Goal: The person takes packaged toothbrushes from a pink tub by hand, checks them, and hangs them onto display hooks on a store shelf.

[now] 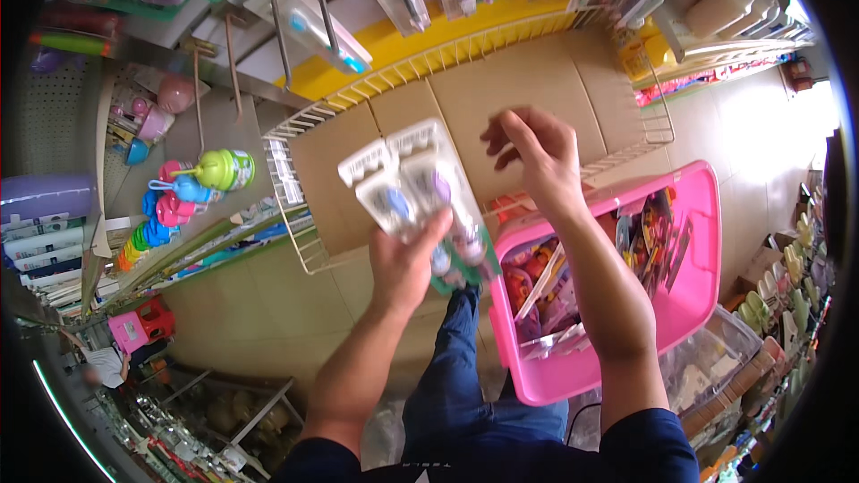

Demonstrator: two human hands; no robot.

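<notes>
My left hand [402, 272] grips several hang-hole blister packs [463, 225], thumb across their front. Through the clear plastic show blue and purple parts, with green card at the lower end. What exactly is packed inside is too blurred to tell. To the right, my right hand [540, 151] hovers over a white wire shelf basket [644, 141] with its fingers loosely curled and nothing visible in them. Brown cardboard [523, 94] lines that basket. Below my right forearm stands a pink plastic tub [701, 235] holding many packaged goods [547, 282], partly hidden by the arm.
Metal display hooks [278, 47] with hanging packs jut out above the basket. Children's drinking cups [225, 169] hang at left. A clear plastic bin [718, 349] and rows of slippers [758, 308] stand at right. Another person [104, 362] is far off at lower left.
</notes>
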